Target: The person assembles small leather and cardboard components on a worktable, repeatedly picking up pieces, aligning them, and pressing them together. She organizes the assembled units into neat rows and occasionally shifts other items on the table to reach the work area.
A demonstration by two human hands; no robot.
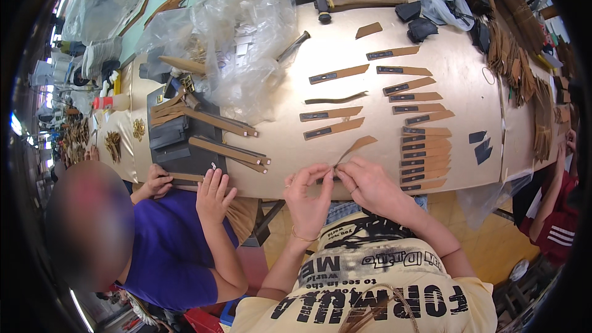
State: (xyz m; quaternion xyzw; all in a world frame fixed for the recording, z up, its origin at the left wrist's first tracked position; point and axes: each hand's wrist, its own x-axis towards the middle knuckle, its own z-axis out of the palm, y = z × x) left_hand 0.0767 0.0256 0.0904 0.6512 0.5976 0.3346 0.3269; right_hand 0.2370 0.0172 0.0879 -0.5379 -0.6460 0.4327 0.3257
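Note:
My left hand (308, 194) and my right hand (371, 186) meet at the table's near edge, fingertips pinched together. Between them they grip a brown leather strip (362, 142), whose slanted end sticks up past my fingers; its lower part is hidden by them. Just beyond lie loose leather strips, such as one with a black patch (335, 128). To the right of my right hand, similar strips overlap in a column (427, 147), their black-patched ends on the left. A thin strip (336, 97) rests on its edge farther off.
On the left, a co-worker in a purple shirt (169, 253) handles a strip over a dark board (161, 102) with long brown straps. Clear plastic bags (246, 37), a hammer (370, 4) and black scraps (422, 29) lie farther back. Leather bundles (515, 71) and a red-sleeved person (558, 209) are at right.

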